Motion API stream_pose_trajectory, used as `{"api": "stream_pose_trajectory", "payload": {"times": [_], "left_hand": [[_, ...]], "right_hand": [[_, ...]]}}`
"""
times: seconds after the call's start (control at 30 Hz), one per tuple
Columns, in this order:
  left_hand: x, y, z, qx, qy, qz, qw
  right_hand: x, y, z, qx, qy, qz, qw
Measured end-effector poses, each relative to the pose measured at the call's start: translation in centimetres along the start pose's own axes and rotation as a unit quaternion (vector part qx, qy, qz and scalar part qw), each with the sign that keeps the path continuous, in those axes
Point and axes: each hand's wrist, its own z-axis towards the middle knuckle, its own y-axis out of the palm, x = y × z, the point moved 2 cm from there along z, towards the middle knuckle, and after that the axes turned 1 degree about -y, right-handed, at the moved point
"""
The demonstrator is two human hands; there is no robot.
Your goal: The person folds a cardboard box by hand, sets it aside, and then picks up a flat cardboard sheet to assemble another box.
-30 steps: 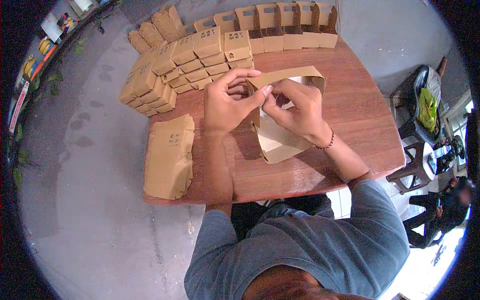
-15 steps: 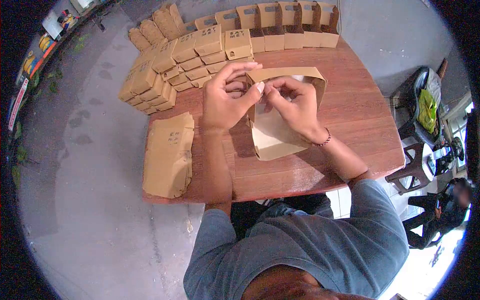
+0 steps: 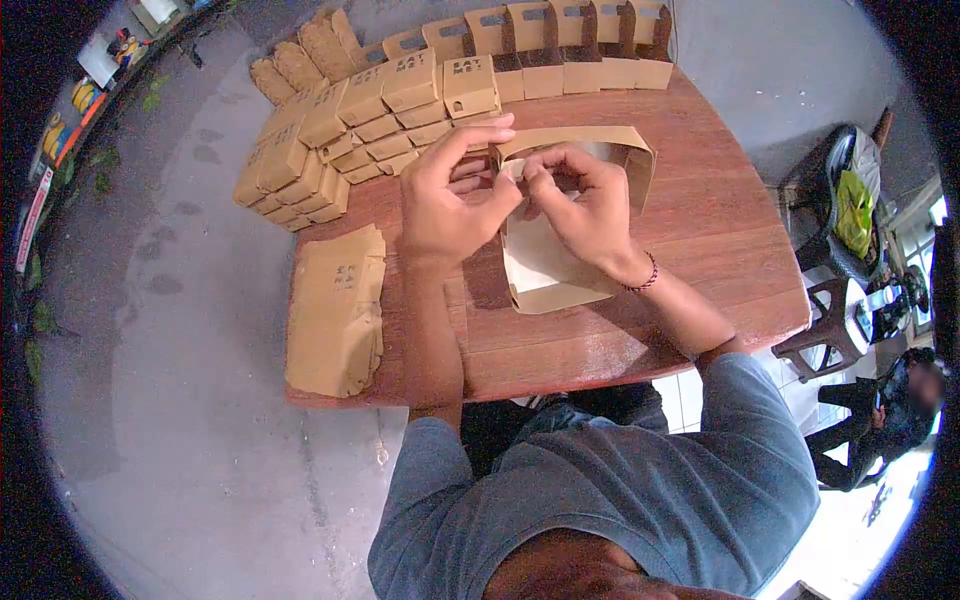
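A brown cardboard box (image 3: 560, 298) stands part-folded on the table between my hands, its pale inside facing up. At its far left corner my left hand (image 3: 455, 195) grips the side wall, thumb inside and fingers round the outside. My right hand (image 3: 585, 200) reaches over the box and pinches the same corner from within, close to the left thumb. Fingers hide the exact flap being pinched. To the left of my left forearm lies a stack of flat cardboard blanks (image 3: 335, 310) with dark print.
Stacked closed boxes (image 3: 410, 80) with "EAT ME!" print fill the table's far left. Behind them runs a row of cardboard carriers with handle holes (image 3: 530, 50). The wooden table (image 3: 720, 220) has a curved right edge. A person (image 3: 880, 420) is at the far right, near a stool (image 3: 835, 330).
Both hands stay at the box's far left corner, with only slight finger movement. The near edge of the box has shifted slightly away from me.
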Motion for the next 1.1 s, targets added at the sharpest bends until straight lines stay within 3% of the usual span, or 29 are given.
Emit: {"api": "stream_pose_trajectory", "payload": {"times": [0.13,0.23,0.3,0.33,0.4,0.57,0.67,0.73,0.77,0.8,0.83,0.9,0.93,1.0,1.03,1.1], "left_hand": [[-0.5,0.5,0.0,0.008,0.057,0.052,0.997],[-1.0,0.4,0.3,0.038,0.128,0.090,0.987],[-1.1,0.3,0.4,0.057,0.226,0.117,0.966],[-1.0,0.3,0.4,0.057,0.226,0.116,0.965],[-0.8,0.6,0.4,0.082,0.266,0.152,0.948],[-1.0,1.7,0.4,0.078,0.242,0.132,0.958],[-1.6,1.4,0.5,0.095,0.196,0.147,0.965],[-2.6,0.5,0.6,0.118,0.044,0.145,0.981],[-2.9,0.1,0.7,0.120,0.044,0.145,0.981],[-3.0,-0.6,0.9,0.165,0.072,0.175,0.968],[-3.3,-1.3,1.1,0.209,0.098,0.204,0.951],[-3.9,-2.4,1.0,0.223,0.092,0.159,0.957],[-3.9,-2.9,1.0,0.256,0.077,0.127,0.955],[-3.2,-3.6,0.8,0.292,0.050,0.051,0.954],[-3.1,-3.6,0.8,0.292,0.050,0.050,0.954],[-2.6,-3.6,0.7,0.286,0.150,0.040,0.946]], "right_hand": [[0.1,0.1,0.1,0.013,-0.041,-0.022,0.999],[0.0,0.3,0.0,0.012,-0.009,0.007,1.000],[0.4,0.6,-0.2,0.023,0.027,0.054,0.998],[0.2,0.8,-0.2,0.022,0.026,0.054,0.998],[0.0,1.1,-0.5,0.031,0.118,0.145,0.982],[1.0,0.9,-0.1,0.011,0.093,0.143,0.985],[-0.7,0.7,0.4,-0.065,0.178,0.184,0.965],[-3.1,0.1,0.3,-0.123,0.179,0.124,0.968],[-3.8,0.0,-0.1,-0.180,0.178,0.063,0.965],[-3.7,-0.3,-0.7,-0.159,0.041,0.014,0.986],[-4.1,-1.2,-0.8,-0.161,0.042,0.013,0.986],[-6.7,-3.6,-1.1,-0.090,-0.287,-0.115,0.947],[-6.8,-4.4,-0.7,-0.093,-0.285,-0.115,0.947],[-6.6,-5.7,0.9,0.049,-0.355,-0.222,0.907],[-6.0,-5.7,1.6,0.049,-0.355,-0.222,0.907],[-4.3,-5.5,2.8,-0.004,-0.247,-0.093,0.964]]}}
